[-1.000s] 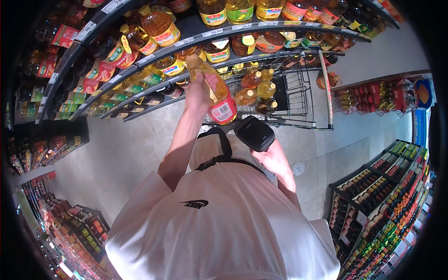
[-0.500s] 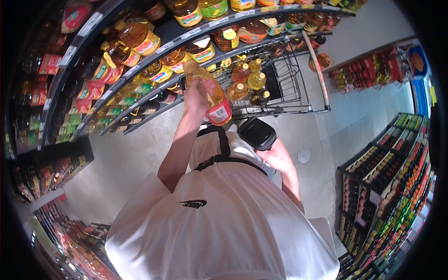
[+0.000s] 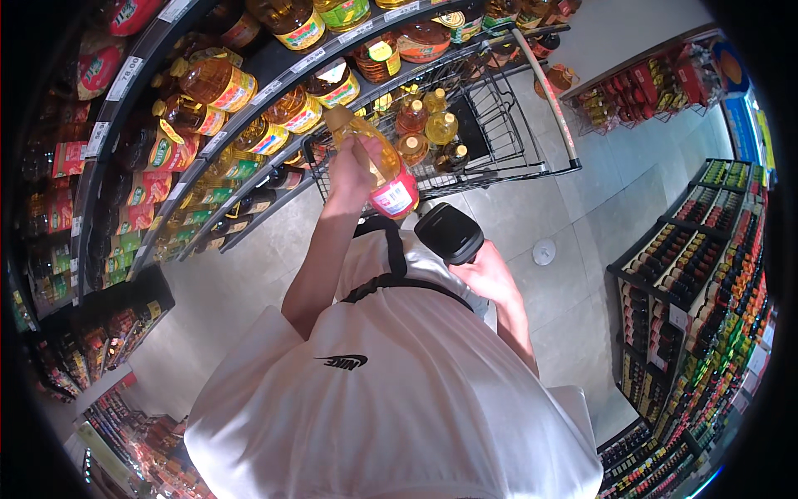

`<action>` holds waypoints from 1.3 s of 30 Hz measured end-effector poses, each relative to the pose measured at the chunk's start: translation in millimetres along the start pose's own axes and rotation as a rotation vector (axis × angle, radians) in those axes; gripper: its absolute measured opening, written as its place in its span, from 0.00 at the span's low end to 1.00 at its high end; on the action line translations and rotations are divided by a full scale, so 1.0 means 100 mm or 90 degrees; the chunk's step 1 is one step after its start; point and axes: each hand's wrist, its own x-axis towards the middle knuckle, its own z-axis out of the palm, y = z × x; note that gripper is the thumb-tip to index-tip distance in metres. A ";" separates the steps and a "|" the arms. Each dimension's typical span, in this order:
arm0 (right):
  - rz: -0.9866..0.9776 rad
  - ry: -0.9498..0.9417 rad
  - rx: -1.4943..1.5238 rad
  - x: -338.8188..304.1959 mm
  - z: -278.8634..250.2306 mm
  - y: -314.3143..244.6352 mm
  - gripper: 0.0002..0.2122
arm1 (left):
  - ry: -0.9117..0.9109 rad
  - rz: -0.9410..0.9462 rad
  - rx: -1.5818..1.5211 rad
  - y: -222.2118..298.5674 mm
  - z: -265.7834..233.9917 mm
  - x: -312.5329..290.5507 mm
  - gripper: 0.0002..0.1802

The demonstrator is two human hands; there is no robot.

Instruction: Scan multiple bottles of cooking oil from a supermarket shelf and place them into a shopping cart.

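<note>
My left hand [image 3: 352,170] is wrapped round a large clear bottle of golden cooking oil [image 3: 394,193] with a gold cap and a red-and-white label. The bottle is tilted, its cap toward the shelves, at the near-left side of a black wire shopping cart [image 3: 532,176]. Several smaller oil bottles [image 3: 441,127], yellow and amber, stand together inside the cart, along with a dark bottle [image 3: 453,156]. Close to my waist, my right hand [image 3: 492,276] is closed round a black handheld device [image 3: 449,234] with a broad rounded head, probably a scanner; its handle is mostly hidden.
Curved shelves [image 3: 274,90] packed with oil bottles run along the left and far side, beside the cart. The cart's handlebar [image 3: 546,100] faces right. A rack of bottles [image 3: 677,274] stands on the right, beyond grey floor tiles [image 3: 573,216]. Hanging packets [image 3: 648,87] line the far right.
The shelves and cart have shifted slightly left in view, and the right-hand rack shows higher up. Both hands keep their grips; the oil bottle's label is turned a little more toward me.
</note>
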 end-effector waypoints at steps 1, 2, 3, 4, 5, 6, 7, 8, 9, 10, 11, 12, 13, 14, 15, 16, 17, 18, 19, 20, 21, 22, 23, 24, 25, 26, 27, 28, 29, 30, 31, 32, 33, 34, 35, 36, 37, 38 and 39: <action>-0.008 0.007 0.006 -0.01 -0.01 -0.05 0.12 | 0.000 0.000 0.001 -0.01 0.00 0.01 0.18; -0.016 0.015 0.011 -0.01 -0.02 -0.09 0.12 | 0.001 -0.004 0.001 -0.02 0.01 0.01 0.18; -0.015 0.015 0.012 -0.01 -0.03 -0.11 0.12 | 0.003 -0.008 0.000 -0.02 0.02 0.01 0.18; -0.012 0.013 0.010 -0.02 -0.04 -0.12 0.12 | 0.003 -0.008 0.001 -0.03 0.03 0.00 0.18; -0.010 0.011 0.009 -0.02 -0.04 -0.13 0.11 | 0.004 -0.009 0.003 -0.03 0.03 -0.01 0.18; -0.009 0.011 0.009 -0.02 -0.04 -0.11 0.11 | 0.004 -0.009 0.006 -0.04 0.04 -0.01 0.18; -0.023 0.019 0.007 -0.01 -0.04 -0.08 0.12 | 0.005 -0.009 0.006 -0.04 0.04 -0.02 0.18; -0.036 0.027 0.005 -0.01 -0.04 -0.06 0.12 | 0.003 -0.012 0.006 -0.04 0.04 -0.02 0.18; -0.037 0.025 0.006 0.00 -0.05 -0.06 0.12 | 0.001 -0.013 0.005 -0.04 0.04 -0.01 0.18; -0.044 0.024 0.011 0.00 -0.06 -0.07 0.12 | 0.002 -0.012 0.005 -0.04 0.04 0.00 0.18; -0.051 0.023 0.017 0.01 -0.07 -0.07 0.12 | -0.005 -0.008 0.004 -0.05 0.03 0.01 0.19; -0.051 0.023 0.018 0.01 -0.08 -0.04 0.12 | -0.012 -0.006 0.003 -0.06 0.03 0.02 0.19; -0.034 0.020 0.035 0.01 -0.09 0.02 0.11 | -0.013 -0.005 0.003 -0.08 0.00 0.05 0.19; -0.017 0.019 0.052 0.01 -0.10 0.08 0.11 | -0.041 0.010 0.031 -0.09 -0.02 0.07 0.19; -0.019 0.019 0.050 0.02 -0.14 0.15 0.11 | -0.069 0.025 0.058 -0.11 -0.02 0.09 0.19; 0.030 0.037 0.078 0.02 -0.18 0.24 0.11 | -0.072 0.026 0.058 -0.12 0.00 0.08 0.19; 0.079 0.055 0.106 0.02 -0.23 0.34 0.10 | -0.062 -0.009 0.129 -0.15 0.02 0.06 0.23; 0.086 0.093 0.078 0.01 -0.27 0.45 0.08 | -0.055 -0.046 0.204 -0.18 0.05 0.06 0.27; 0.086 0.094 0.079 -0.03 -0.32 0.48 0.08 | -0.056 -0.046 0.205 -0.24 0.01 0.07 0.27; 0.126 0.125 0.075 -0.06 -0.37 0.51 0.07 | -0.065 0.000 0.364 -0.36 -0.06 0.12 0.30; 0.167 0.158 0.071 -0.09 -0.41 0.54 0.06 | -0.077 0.044 0.523 -0.50 -0.15 0.23 0.34; 0.188 0.183 0.080 -0.12 -0.43 0.57 0.05 | -0.146 0.093 0.553 -0.66 -0.37 0.41 0.34; 0.190 0.187 0.080 -0.14 -0.45 0.64 0.05 | -0.150 0.091 0.554 -0.75 -0.48 0.58 0.34; 0.197 0.210 0.063 -0.17 -0.46 0.74 0.05 | -0.057 0.111 0.781 -0.82 -0.55 0.76 0.37; 0.206 0.232 0.046 -0.19 -0.46 0.81 0.05 | 0.045 0.130 1.005 -0.92 -0.63 0.94 0.40; 0.202 0.249 0.044 -0.22 -0.46 0.83 0.06 | 0.128 0.150 1.014 -1.12 -0.75 1.17 0.42; 0.211 0.259 0.048 -0.26 -0.44 0.95 0.06 | 0.113 0.147 1.021 -1.20 -0.72 1.22 0.42; 0.227 0.272 0.030 -0.30 -0.43 1.07 0.07 | 0.020 0.068 0.917 -1.24 -0.69 1.24 0.43; 0.243 0.285 0.010 -0.36 -0.41 1.19 0.08 | -0.068 -0.011 0.809 -1.29 -0.67 1.25 0.43; 0.262 0.292 0.009 -0.40 -0.40 1.22 0.10 | -0.022 -0.028 0.768 -1.40 -0.75 1.35 0.44; 0.266 0.291 0.007 -0.49 -0.36 1.24 0.10 | -0.022 -0.032 0.767 -1.52 -0.91 1.42 0.44; 0.285 0.298 0.025 -0.54 -0.36 1.24 0.09 | 0.021 -0.117 0.672 -1.65 -1.03 1.55 0.44; 0.302 0.312 0.046 -0.57 -0.37 1.26 0.09 | 0.057 -0.198 0.580 -1.78 -1.07 1.71 0.44; 0.345 0.320 0.032 -0.63 -0.35 1.33 0.09 | 0.049 -0.190 0.579 -1.94 -1.15 1.82 0.44; 0.382 0.314 0.014 -0.64 -0.36 1.39 0.10 | 0.072 -0.123 0.632 -2.11 -1.32 1.96 0.43; 0.429 0.316 0.013 -0.65 -0.35 1.42 0.10 | 0.026 -0.084 0.668 -2.25 -1.36 2.10 0.43; 0.440 0.321 0.011 -0.73 -0.31 1.48 0.10 | -0.020 -0.052 0.701 -2.34 -1.36 2.07 0.44; 0.460 0.334 0.023 -0.80 -0.27 1.56 0.10 | -0.028 -0.063 0.700 -2.44 -1.35 2.05 0.44; 0.479 0.358 0.036 -0.83 -0.24 1.65 0.10 | -0.035 -0.044 0.713 -2.47 -1.12 2.02 0.43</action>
